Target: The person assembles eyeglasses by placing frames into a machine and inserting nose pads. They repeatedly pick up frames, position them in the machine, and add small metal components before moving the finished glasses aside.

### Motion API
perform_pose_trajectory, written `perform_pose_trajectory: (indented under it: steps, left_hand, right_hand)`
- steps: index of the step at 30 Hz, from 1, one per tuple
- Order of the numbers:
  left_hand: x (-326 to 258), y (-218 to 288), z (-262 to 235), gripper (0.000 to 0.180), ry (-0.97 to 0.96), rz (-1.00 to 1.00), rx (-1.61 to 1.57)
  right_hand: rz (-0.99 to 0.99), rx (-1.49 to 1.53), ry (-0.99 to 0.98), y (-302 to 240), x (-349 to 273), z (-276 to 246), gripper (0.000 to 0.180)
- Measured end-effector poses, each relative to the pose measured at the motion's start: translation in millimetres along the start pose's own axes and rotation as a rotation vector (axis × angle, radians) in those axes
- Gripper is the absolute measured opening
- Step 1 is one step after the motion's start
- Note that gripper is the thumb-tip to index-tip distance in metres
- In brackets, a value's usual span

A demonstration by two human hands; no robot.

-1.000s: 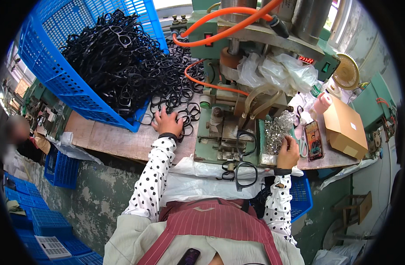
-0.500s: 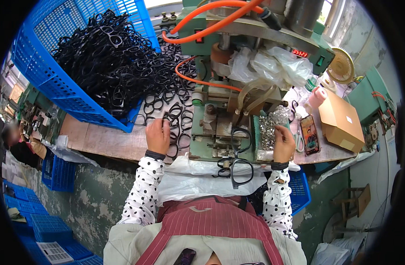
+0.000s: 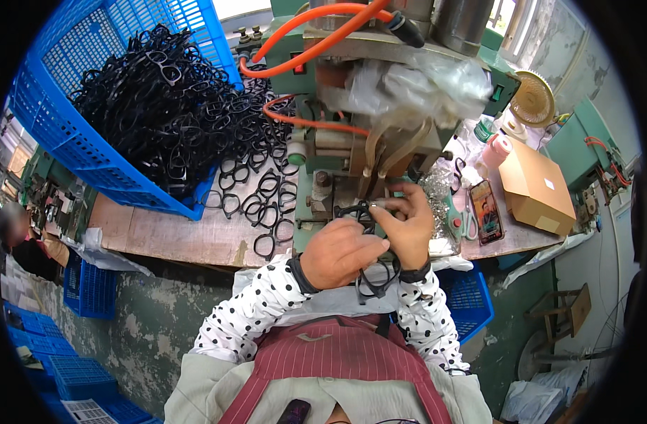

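Both hands meet at the front of the green press (image 3: pixel 313 219). My left hand (image 3: pixel 343 253) is closed on a black eyeglass frame (image 3: pixel 363 211), and part of the frame is hidden behind the fingers. Against it from the right, my right hand (image 3: pixel 410 227) has thumb and fingers pinched together; whatever small thing is between them is hidden. Another black rim (image 3: pixel 378 283) shows just below the hands. Small shiny metal pieces (image 3: pixel 436 189) fill a tray just right of my right hand.
A blue crate (image 3: pixel 104 152) heaped with black eyeglass frames (image 3: pixel 161 113) stands at the left. Loose frames (image 3: pixel 267 205) lie beside the press. Right of it are scissors (image 3: pixel 469 223), a phone (image 3: pixel 486 212) and a cardboard box (image 3: pixel 539 187). Orange hoses (image 3: pixel 302 120) cross the press.
My left hand has moved right from the loose frames to the press. My right hand has left the metal pieces and come left to the eyeglass frame. The view has shifted slightly.
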State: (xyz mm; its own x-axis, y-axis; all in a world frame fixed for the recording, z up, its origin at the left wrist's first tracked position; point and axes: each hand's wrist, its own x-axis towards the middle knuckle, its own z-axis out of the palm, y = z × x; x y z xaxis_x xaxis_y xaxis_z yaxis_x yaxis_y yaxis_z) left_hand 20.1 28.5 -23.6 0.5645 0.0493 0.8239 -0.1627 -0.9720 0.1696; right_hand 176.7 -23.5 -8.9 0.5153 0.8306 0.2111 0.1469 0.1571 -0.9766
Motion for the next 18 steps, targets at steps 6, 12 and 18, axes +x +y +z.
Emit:
perform_pose_trajectory:
  steps: [6,12,18]
  left_hand:
    - [-0.6,12.9,-4.7,0.042,-0.019,0.101,0.023]
    - [5.9,-1.6,-4.5,0.043,-0.156,0.106,-0.052]
    - [0.2,-13.6,6.2,0.054,-0.168,0.112,-0.112]
  right_hand:
    - [-0.072,0.201,0.023,4.5,11.7,18.8,0.053]
    - [-0.054,0.044,0.047,15.2,16.0,-8.2,0.051]
    - [0.040,-0.753,0.297,103.9,36.2,-115.5,0.030]
